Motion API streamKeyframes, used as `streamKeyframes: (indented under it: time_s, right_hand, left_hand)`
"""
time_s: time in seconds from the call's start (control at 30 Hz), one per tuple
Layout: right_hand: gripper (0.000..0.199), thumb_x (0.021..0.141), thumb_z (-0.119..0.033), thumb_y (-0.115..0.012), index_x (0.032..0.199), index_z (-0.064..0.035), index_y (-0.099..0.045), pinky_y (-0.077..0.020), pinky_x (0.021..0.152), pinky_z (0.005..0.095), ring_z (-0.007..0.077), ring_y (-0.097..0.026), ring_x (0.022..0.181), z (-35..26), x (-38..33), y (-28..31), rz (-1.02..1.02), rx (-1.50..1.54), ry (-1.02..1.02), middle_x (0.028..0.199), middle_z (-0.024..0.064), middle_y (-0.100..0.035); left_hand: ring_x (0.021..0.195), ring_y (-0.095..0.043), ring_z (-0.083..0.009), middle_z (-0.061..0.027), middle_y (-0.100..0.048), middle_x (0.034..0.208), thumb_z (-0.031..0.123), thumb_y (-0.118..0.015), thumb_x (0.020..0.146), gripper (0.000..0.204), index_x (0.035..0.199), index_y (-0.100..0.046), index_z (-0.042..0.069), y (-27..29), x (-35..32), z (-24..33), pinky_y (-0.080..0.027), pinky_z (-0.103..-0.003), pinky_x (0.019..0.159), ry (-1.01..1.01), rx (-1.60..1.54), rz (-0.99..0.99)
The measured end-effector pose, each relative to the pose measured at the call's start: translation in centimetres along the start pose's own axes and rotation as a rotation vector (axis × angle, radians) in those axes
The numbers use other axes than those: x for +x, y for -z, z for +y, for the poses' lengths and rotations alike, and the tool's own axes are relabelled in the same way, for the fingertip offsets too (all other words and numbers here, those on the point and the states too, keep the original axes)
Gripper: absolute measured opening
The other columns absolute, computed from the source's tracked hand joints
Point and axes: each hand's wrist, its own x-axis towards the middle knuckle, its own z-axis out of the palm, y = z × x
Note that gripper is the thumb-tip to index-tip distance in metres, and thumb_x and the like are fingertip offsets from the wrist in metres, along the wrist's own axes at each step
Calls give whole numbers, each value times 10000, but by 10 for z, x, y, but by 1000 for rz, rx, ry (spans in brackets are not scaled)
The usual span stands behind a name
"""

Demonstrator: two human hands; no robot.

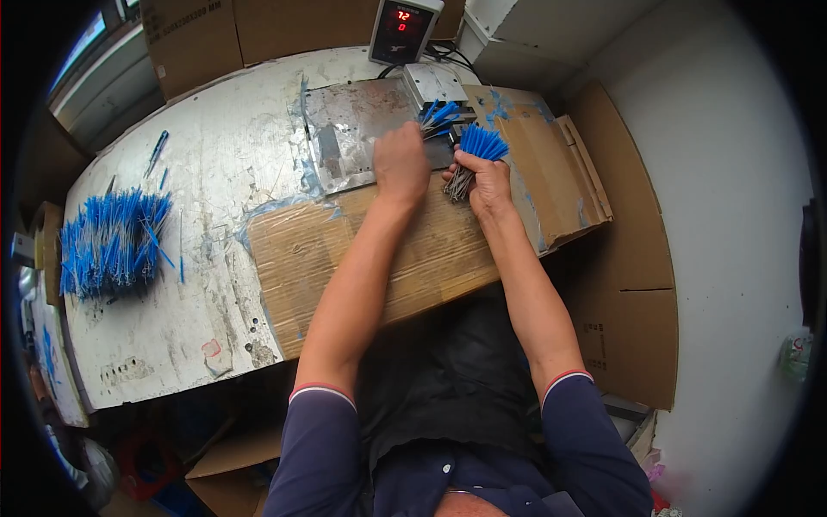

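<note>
Right grip (489, 183) is closed round one bundle (482, 142), its bright blue ends fanned out on top and thin grey wire ends hanging below, too dense to count. Just left of it, the left grip (402, 164) is curled and blurred; whether it holds anything I cannot tell. Just beyond both is one small cluster (441, 116), also blue and grey. Farther beyond stand one metal block (433, 84) and one red-lit display (405, 33). Well left of both grips, one big blue-and-grey heap (116, 246) lies on the table (215, 258).
</note>
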Motion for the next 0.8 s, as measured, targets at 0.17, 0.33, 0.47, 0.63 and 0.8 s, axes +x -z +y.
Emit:
streamKeyframes:
  time_s: [0.17, 0.33, 0.47, 0.63, 0.8]
  right_hand:
    - [146, 812, 19, -779, 904, 30, -665, -614, 556, 378, 232, -685, 610, -4, -3, 3, 13, -91, -35, 741, 125, -678]
    - [139, 808, 16, -787, 858, 22, -658, -607, 540, 371, 229, -683, 595, -3, -4, 4, 22, -91, -21, 724, 121, -676]
    - [125, 805, 20, -779, 841, 31, -661, -604, 535, 364, 219, -676, 595, -7, -4, 3, 56, -152, -55, 728, 122, -674]
    - [99, 806, 35, -753, 826, 40, -657, -595, 522, 358, 210, -661, 572, -9, -5, 0, 26, -151, -71, 720, 126, -665]
    - [95, 806, 41, -738, 795, 51, -644, -574, 475, 351, 212, -649, 539, -5, -2, -7, 66, -228, -26, 695, 133, -654]
  left_hand:
    - [777, -613, -351, -142, -657, 803, 135, -588, 958, 84, 908, -589, 67, 2, 0, 1, -440, -477, 739, -2, -8, 3]
    - [791, -614, -347, -138, -655, 810, 94, -591, 921, 36, 904, -601, 64, 4, -1, 3, -448, -474, 744, -16, 5, -9]
    - [833, -619, -337, -138, -652, 860, 27, -593, 840, 85, 919, -604, 56, 4, -2, 4, -466, -459, 758, -72, 78, -74]
    - [857, -627, -342, -150, -649, 888, 4, -582, 830, 131, 954, -588, 45, 2, -2, 2, -482, -452, 775, -2, 102, -104]
    - [830, -646, -373, -172, -649, 853, 81, -569, 953, 41, 954, -569, 40, -2, 0, -3, -497, -480, 741, 92, -13, 36]
